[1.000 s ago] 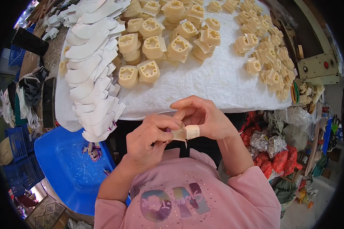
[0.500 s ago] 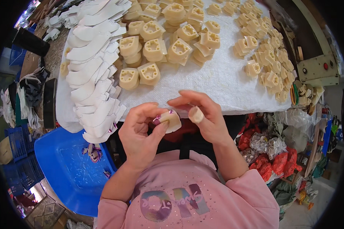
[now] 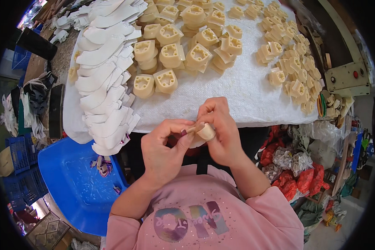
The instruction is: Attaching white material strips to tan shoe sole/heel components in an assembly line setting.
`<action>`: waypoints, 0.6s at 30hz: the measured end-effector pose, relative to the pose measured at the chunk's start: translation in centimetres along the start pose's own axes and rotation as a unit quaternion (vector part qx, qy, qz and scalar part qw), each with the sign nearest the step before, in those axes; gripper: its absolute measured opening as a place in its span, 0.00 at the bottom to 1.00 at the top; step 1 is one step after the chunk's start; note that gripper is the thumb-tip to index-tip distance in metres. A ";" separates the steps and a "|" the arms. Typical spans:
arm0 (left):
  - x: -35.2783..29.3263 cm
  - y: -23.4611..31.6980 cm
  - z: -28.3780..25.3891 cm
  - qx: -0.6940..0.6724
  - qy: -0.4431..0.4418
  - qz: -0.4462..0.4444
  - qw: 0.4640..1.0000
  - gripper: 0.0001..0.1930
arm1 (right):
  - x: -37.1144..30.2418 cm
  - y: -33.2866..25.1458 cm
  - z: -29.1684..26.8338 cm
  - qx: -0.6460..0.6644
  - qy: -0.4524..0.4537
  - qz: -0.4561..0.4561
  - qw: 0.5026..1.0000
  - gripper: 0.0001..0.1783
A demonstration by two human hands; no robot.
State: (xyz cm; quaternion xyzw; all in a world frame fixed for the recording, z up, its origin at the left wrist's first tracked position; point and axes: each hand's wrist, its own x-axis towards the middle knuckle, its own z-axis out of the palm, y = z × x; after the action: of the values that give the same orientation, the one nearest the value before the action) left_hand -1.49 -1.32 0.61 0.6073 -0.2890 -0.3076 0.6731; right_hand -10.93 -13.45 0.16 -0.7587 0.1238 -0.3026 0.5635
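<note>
Both hands meet in front of the table's near edge, over my lap. My left hand (image 3: 162,143) is closed, its thumb and index finger pinching a small cream piece (image 3: 198,143) that has purple on it. My right hand (image 3: 221,135) is closed at the same piece from the other side, index finger curled over it. A pale cream cap or wrap (image 3: 206,131) sits at the right thumb's end. The fingers hide much of the held piece, so its full shape cannot be made out. Beyond the hands, cream D-shaped blocks like shoe heels (image 3: 166,80) stand in groups.
Overlapping white curved strips (image 3: 106,79) run down the table's left side. Smaller cream pieces (image 3: 298,66) lie heaped at right. A blue basin (image 3: 77,191) with purple scraps is at lower left. Red and clear plastic bags (image 3: 293,175) are at right, below the white-covered tabletop (image 3: 246,106).
The hands were apart at the fingertips; now the right hand has come in and its fingers grip the cream piece with the left. The piece has been turned, showing less purple.
</note>
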 end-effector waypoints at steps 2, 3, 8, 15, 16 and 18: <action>0.1 0.0 0.2 0.073 0.000 0.030 0.997 0.05 | 0.1 -0.2 0.1 -0.206 0.055 -0.140 0.967 0.12; 0.2 0.1 0.3 0.129 0.019 0.099 0.986 0.05 | 0.0 -0.3 0.1 -0.206 0.056 -0.139 0.967 0.12; 0.7 0.1 -0.6 0.195 -0.001 0.169 0.966 0.07 | -0.5 0.1 -1.2 0.050 0.003 -0.020 0.999 0.10; 0.8 -0.3 -1.1 0.273 -0.031 0.334 0.902 0.11 | 0.5 -0.5 -2.9 0.263 -0.111 0.249 0.925 0.31; 0.5 -0.5 -1.3 0.201 -0.051 0.278 0.938 0.13 | 0.4 -0.4 -2.9 0.192 -0.098 0.169 0.962 0.32; 0.3 -0.9 -1.6 0.129 -0.070 0.219 0.965 0.16 | 0.2 0.0 -3.0 0.031 -0.066 0.027 0.997 0.33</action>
State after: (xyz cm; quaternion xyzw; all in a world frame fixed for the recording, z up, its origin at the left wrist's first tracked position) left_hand -0.14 -0.59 -0.41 0.5877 -0.4989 -0.1543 0.6180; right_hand -12.56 -15.94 0.77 -0.7558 0.0973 -0.2400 0.6014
